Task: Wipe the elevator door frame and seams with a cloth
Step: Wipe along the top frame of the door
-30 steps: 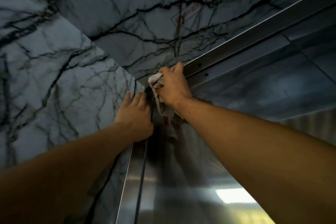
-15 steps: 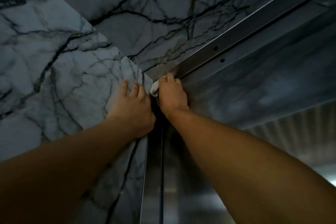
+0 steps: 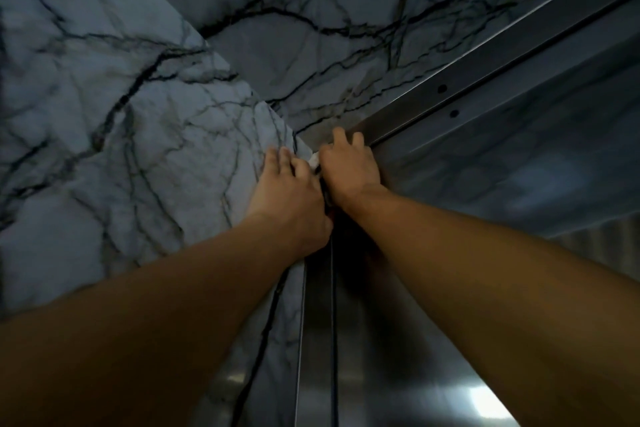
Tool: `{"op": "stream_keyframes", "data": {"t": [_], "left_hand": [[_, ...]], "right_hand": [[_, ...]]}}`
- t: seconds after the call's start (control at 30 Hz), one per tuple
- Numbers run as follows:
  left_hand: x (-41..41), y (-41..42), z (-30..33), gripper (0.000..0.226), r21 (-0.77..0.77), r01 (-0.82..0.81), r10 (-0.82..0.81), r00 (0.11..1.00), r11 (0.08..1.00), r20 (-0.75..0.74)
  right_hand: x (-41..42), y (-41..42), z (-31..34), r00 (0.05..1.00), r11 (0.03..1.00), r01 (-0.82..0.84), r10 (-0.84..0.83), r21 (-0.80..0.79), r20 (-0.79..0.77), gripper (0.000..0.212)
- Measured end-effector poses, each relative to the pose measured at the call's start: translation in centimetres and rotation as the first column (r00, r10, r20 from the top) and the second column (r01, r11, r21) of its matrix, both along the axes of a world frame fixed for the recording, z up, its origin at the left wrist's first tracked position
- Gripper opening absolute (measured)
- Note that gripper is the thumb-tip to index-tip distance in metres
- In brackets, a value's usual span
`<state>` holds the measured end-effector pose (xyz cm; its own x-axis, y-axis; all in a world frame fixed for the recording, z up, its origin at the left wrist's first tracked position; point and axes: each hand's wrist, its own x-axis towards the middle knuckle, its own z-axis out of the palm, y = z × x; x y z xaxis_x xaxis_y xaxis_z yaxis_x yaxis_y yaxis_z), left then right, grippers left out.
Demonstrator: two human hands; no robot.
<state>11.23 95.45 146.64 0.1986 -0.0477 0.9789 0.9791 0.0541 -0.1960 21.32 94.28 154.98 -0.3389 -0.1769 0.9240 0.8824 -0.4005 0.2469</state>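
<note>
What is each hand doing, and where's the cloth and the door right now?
Left hand: flat on the marble wall, holding nothing.
Right hand: closed around the cloth, pressed into the top corner.
Cloth: bunched, mostly hidden, a white bit showing.
Elevator door: shut.
Door frame: being wiped at the corner.

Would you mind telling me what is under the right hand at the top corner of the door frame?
A small white bit of cloth peeks out beside the right hand. The rest of the cloth and the frame corner beneath are covered by the hand.
</note>
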Motion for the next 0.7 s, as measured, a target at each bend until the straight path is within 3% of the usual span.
{"op": "stream_keyframes", "data": {"t": [0.17,0.47,0.7], "left_hand": [[0.0,0.3,0.1,0.088,0.007,-0.058,0.058,0.998,0.998,0.000],[0.0,0.8,0.2,0.087,0.011,-0.100,0.100,0.995,0.995,0.021],[0.5,0.9,0.0,0.089,0.005,-0.130,0.130,0.991,0.992,0.042]], "right_hand": [[-0.2,-1.0,0.0,0.997,0.991,0.076,-0.079,-0.107,-0.021,0.056],[0.6,-2.6,0.6,0.992,0.980,0.124,-0.128,-0.157,-0.012,0.041],[1.5,-4.8,0.4,0.989,0.973,0.136,-0.145,-0.188,-0.037,0.046]]}}
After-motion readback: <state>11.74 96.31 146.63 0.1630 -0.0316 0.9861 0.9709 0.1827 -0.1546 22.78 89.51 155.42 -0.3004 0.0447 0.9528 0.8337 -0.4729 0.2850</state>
